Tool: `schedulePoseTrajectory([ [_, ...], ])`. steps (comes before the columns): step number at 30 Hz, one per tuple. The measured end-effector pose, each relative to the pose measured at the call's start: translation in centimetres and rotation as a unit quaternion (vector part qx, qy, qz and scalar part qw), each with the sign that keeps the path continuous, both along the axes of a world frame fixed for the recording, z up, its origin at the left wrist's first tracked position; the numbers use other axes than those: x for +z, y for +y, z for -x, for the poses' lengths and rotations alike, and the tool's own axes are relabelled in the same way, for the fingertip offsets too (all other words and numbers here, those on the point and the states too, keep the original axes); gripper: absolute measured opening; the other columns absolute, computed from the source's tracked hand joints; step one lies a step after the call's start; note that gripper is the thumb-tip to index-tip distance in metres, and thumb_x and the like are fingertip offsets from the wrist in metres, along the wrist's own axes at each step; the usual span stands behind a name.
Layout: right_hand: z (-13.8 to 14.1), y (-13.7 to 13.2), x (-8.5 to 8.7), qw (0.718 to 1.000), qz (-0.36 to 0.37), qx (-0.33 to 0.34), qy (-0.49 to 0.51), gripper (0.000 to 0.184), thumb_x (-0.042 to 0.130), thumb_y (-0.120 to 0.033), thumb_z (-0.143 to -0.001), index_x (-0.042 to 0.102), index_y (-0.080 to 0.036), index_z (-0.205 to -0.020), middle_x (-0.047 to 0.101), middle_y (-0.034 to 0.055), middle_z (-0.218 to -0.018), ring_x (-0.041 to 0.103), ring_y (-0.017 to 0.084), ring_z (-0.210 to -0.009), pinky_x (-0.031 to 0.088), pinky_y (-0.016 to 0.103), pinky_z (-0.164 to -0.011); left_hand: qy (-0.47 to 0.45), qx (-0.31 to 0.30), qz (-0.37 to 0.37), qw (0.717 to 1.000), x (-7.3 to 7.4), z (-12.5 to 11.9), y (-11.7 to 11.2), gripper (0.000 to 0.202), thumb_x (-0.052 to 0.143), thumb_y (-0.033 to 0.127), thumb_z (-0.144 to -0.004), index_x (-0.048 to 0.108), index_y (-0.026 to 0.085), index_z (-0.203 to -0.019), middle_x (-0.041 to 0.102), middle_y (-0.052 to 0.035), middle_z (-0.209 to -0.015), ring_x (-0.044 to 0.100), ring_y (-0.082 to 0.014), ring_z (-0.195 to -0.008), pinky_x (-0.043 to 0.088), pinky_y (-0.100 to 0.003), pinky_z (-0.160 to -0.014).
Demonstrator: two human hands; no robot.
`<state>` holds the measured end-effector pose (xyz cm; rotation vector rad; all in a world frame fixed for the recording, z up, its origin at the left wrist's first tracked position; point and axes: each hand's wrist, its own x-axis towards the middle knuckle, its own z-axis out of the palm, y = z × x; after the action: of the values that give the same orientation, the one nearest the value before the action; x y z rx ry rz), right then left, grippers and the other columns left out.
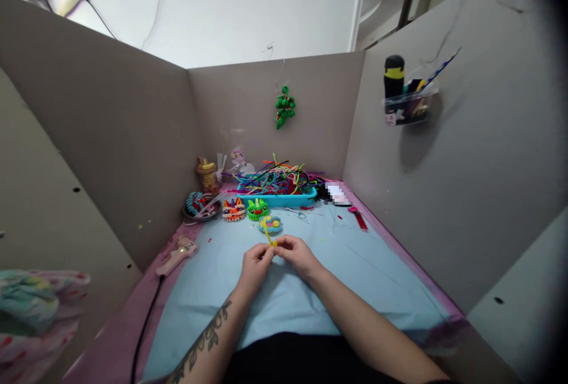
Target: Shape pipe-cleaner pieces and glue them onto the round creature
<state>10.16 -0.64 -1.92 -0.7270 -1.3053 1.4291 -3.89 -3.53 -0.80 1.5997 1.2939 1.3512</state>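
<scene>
White glare above, softer light on the counter (368, 289)
The white wall (261, 5) was the brightest area, nearly washed out, while the grey side panels looked duller. Light seemed to fall from above: the hanging box (407, 109) threw a soft shadow down its panel, and faint shade lay beneath the left hand (257, 262) and right hand (298, 254). A tiny light glowed on the glue gun (177, 255). Wide-angle distortion stretched the edges, and darkness swallowed the far right. The cloth (39, 313) at lower left looked smeared; the yellow strip (268, 233) lacked fine detail. Square pixel blocks masked a patch beside the tray (279, 200).
</scene>
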Motion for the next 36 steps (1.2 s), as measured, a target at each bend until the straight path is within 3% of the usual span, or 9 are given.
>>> schedulePoseTrajectory([
  [8, -0.2, 0.2, -0.3, 0.994, -0.058, -0.07, -0.068, 0.015, 0.064, -0.03, -0.069, 0.061, -0.016, -0.068, 0.058, -0.0017, -0.062, 0.052, 0.013, -0.058, 0.042, 0.026, -0.06, 0.031, -0.019, 0.011, 0.999, -0.7, 0.0, 0.6, 0.027, 0.056, 0.036, -0.075, 0.064, 0.015, -0.06, 0.061, -0.0005, -0.054, 0.049, -0.0116, -0.046, 0.038, -0.022, -0.047],
  [13, -0.1, 0.5, -0.7, 0.973, -0.129, -0.126, -0.141, 0.009, 0.059, -0.024, -0.072, 0.061, -0.017, -0.067, 0.056, -0.0006, -0.068, 0.051, 0.014, -0.065, 0.041, 0.026, -0.064, 0.034, 0.02, -0.009, 0.999, -1.2, 0.2, 0.8, 0.022, 0.057, 0.035, -0.075, 0.067, 0.016, -0.073, 0.066, -0.0033, -0.066, 0.06, -0.0167, -0.062, 0.044, -0.024, -0.054],
  [25, -0.1, -0.1, -1.0, 0.919, -0.238, -0.164, -0.267, 0.013, 0.053, -0.013, -0.079, 0.057, -0.019, -0.068, 0.051, 0.0008, -0.073, 0.049, 0.017, -0.072, 0.039, 0.029, -0.07, 0.051, 0.036, -0.045, 0.997, -1.1, 0.1, 0.6, 0.016, 0.057, 0.029, -0.075, 0.067, 0.018, -0.071, 0.065, -0.0024, -0.067, 0.058, -0.0157, -0.063, 0.044, -0.025, -0.061],
  [33, 0.5, -0.8, -0.3, 0.925, -0.242, -0.164, -0.244, 0.01, 0.056, -0.017, -0.078, 0.063, -0.019, -0.085, 0.056, 0.0034, -0.083, 0.053, 0.016, -0.072, 0.043, 0.028, -0.068, -0.001, 0.029, -0.021, 0.999, -0.8, 0.2, 0.8, 0.024, 0.055, 0.037, -0.076, 0.061, 0.016, -0.067, 0.057, 0.0013, -0.058, 0.05, -0.0124, -0.056, 0.039, -0.022, -0.055],
  [36, 0.7, -1.0, 0.1, 0.932, -0.23, -0.167, -0.225, 0.006, 0.06, -0.022, -0.077, 0.064, -0.018, -0.075, 0.057, 0.0023, -0.074, 0.053, 0.015, -0.067, 0.043, 0.026, -0.064, -0.034, 0.02, -0.002, 0.999, -1.1, 0.4, 1.2, 0.028, 0.055, 0.04, -0.077, 0.058, 0.015, -0.066, 0.051, 0.0041, -0.052, 0.045, -0.0097, -0.049, 0.036, -0.021, -0.05],
])
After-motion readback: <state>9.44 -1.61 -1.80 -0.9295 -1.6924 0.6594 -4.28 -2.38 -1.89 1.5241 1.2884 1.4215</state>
